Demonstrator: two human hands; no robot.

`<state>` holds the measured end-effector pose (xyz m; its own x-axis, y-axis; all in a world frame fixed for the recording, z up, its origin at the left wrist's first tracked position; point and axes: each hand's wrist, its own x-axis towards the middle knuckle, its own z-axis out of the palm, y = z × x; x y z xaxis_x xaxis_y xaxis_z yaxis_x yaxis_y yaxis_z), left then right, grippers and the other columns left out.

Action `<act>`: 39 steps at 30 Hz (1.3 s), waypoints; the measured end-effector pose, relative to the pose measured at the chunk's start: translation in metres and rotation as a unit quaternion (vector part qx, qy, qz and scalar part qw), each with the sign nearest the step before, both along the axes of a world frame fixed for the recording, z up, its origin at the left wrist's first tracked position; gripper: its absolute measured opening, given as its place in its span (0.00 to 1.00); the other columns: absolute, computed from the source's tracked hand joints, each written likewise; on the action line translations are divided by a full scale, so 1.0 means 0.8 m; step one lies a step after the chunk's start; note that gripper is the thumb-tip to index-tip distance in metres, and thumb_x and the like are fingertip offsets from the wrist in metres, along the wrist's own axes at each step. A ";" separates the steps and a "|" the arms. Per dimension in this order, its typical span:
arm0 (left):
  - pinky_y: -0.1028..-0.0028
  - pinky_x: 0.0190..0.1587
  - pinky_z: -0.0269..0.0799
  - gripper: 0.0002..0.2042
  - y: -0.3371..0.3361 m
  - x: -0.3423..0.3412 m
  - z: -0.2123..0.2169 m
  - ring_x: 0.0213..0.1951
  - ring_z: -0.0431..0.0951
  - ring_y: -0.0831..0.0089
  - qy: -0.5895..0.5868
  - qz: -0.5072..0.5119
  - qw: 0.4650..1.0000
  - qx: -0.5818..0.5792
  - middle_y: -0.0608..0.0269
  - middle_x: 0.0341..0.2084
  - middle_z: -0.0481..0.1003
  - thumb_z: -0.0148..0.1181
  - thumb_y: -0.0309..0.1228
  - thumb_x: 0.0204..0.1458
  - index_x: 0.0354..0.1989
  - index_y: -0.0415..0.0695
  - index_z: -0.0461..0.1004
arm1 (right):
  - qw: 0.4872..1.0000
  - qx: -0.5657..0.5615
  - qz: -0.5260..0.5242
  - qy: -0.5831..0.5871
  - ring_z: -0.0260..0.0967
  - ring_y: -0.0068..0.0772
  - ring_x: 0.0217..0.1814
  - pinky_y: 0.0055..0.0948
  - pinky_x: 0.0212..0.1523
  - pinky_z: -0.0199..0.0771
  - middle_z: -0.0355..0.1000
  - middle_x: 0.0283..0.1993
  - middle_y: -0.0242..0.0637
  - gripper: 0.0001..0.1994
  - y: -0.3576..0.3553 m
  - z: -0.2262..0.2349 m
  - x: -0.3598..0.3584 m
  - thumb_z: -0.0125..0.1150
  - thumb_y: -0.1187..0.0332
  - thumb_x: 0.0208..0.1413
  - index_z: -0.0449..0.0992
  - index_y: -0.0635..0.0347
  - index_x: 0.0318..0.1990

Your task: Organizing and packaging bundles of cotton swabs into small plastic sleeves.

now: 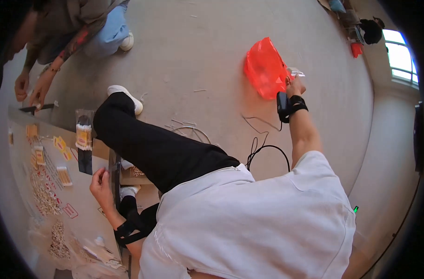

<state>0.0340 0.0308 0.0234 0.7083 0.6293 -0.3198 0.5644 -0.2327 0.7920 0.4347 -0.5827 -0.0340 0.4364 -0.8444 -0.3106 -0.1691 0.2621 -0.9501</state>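
My right hand (295,86) is stretched out to the right, its fingers closed at the rim of a red plastic bag (263,69) on the floor. A small clear-and-white packet (296,72) pokes out past these fingers. My left hand (100,185) rests at the edge of a cardboard-topped table (81,197), fingers loosely bent and apart, with nothing seen in them. Just beyond it lies a clear bag of cotton swabs (84,132) on a dark strip (85,160). Another bundle of cotton swabs (64,176) lies to its left.
Loose swabs (44,195) are heaped on the table, with yellow labels (60,143) and clear plastic (86,251) around them. Across the table a co-worker's hands (40,90) hold something small. Stray sticks (184,123) and a black cable (272,148) lie on the floor.
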 end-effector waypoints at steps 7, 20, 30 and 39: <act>0.79 0.38 0.72 0.10 0.025 -0.048 0.014 0.33 0.74 0.77 0.006 0.116 0.993 0.006 0.61 0.31 0.74 0.56 0.25 0.51 0.40 0.33 0.73 | 0.965 0.026 0.214 0.152 0.66 0.26 0.15 0.24 0.14 0.62 0.69 0.19 0.36 0.01 0.144 -0.042 -0.035 0.54 0.77 0.46 0.71 0.65 0.26; 0.75 0.32 0.69 0.06 0.148 -0.070 0.032 0.27 0.74 0.72 -0.065 0.297 0.931 0.200 0.60 0.26 0.74 0.59 0.24 0.44 0.31 0.37 0.73 | 0.374 0.080 0.911 0.152 0.64 0.14 0.25 0.14 0.25 0.65 0.70 0.26 0.28 0.03 0.613 0.180 -0.276 0.55 0.74 0.53 0.73 0.63 0.34; 0.63 0.44 0.68 0.24 0.233 -0.021 0.021 0.41 0.73 0.56 0.166 0.046 0.957 0.234 0.52 0.34 0.75 0.70 0.36 0.27 0.36 0.38 0.74 | 0.210 0.205 0.940 0.172 0.64 0.16 0.25 0.17 0.26 0.67 0.70 0.26 0.30 0.04 0.735 0.126 -0.376 0.54 0.74 0.53 0.72 0.66 0.31; 0.75 0.31 0.71 0.16 0.227 -0.040 0.019 0.26 0.73 0.73 0.002 0.116 0.993 0.022 0.60 0.26 0.72 0.71 0.25 0.28 0.27 0.38 0.71 | 0.399 0.284 0.852 0.184 0.65 0.17 0.23 0.17 0.23 0.64 0.70 0.25 0.31 0.05 0.772 0.096 -0.385 0.57 0.74 0.50 0.72 0.67 0.31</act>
<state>0.0022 0.2127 0.0389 0.5413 0.7889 -0.2908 0.6099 -0.1304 0.7817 0.1269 0.0348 0.0429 0.0638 0.8339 -0.5482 -0.6627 -0.3753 -0.6481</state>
